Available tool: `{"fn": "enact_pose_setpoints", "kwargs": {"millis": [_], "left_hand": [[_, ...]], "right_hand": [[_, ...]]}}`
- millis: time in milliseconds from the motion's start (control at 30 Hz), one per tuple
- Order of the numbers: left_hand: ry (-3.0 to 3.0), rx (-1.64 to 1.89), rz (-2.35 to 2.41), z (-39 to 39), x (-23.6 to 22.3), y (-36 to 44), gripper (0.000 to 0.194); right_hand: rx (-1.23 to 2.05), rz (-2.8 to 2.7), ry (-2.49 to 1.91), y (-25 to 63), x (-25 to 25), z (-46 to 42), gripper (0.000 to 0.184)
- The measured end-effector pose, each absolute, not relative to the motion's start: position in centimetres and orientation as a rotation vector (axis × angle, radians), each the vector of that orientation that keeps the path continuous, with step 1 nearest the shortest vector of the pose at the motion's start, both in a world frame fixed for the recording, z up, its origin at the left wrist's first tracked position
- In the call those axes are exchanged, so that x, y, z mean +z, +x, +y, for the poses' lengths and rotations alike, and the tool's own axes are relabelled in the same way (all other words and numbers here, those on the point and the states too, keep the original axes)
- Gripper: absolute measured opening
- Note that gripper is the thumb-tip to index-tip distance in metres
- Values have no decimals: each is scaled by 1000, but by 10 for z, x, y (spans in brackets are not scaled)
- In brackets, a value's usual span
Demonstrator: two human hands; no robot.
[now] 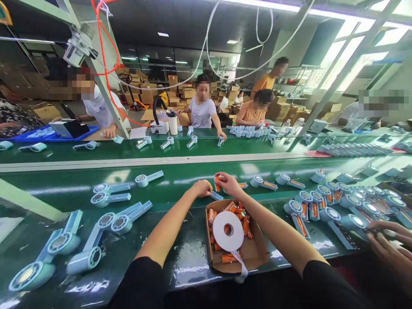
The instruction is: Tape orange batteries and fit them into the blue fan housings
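My left hand (201, 188) is closed on a light blue handheld fan, of which the handle (216, 195) sticks out; the fan's head is hidden by the hand. Just to its right, my right hand (229, 184) pinches an orange battery (218, 183) upright above the handle. Under my right forearm stands an open cardboard box (210, 256) with several orange batteries (230, 257) inside. A roll of white tape (219, 231) lies on top of them, its loose end hanging over the box's front edge.
Light blue fans (120, 223) lie on the green bench at left. Many fans with orange batteries in their handles (301, 223) crowd the right, where another person's hands (391, 236) work. A pale rail (180, 162) crosses behind; co-workers sit beyond it. A slanted post (32, 201) stands at left.
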State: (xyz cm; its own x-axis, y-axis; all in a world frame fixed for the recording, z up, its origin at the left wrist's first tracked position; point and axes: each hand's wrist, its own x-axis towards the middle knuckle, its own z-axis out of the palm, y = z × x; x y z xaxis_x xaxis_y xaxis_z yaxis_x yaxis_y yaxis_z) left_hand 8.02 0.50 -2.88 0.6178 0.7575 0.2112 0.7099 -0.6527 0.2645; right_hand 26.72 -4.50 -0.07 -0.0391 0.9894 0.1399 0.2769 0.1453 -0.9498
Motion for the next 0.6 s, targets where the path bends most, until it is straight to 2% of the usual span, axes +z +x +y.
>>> {"fn": "enact_pose_setpoints", "kwargs": {"millis": [100, 200, 333, 467, 600], "left_hand": [[2587, 179, 1123, 16, -23, 84, 30], [2519, 88, 1155, 17, -15, 88, 30], [2462, 102, 1294, 10, -10, 95, 32], [2412, 180, 1446, 1, -7, 107, 24], [2357, 242, 1572, -2, -5, 118, 25]], "right_hand": [[865, -1556, -1397, 281, -12, -50, 47], [765, -1684, -1481, 284, -17, -55, 35], [617, -1929, -1601, 281, -15, -58, 25], [420, -2187, -1731, 275, -1, -63, 21], [251, -2374, -1843, 265, 12, -68, 19]]}}
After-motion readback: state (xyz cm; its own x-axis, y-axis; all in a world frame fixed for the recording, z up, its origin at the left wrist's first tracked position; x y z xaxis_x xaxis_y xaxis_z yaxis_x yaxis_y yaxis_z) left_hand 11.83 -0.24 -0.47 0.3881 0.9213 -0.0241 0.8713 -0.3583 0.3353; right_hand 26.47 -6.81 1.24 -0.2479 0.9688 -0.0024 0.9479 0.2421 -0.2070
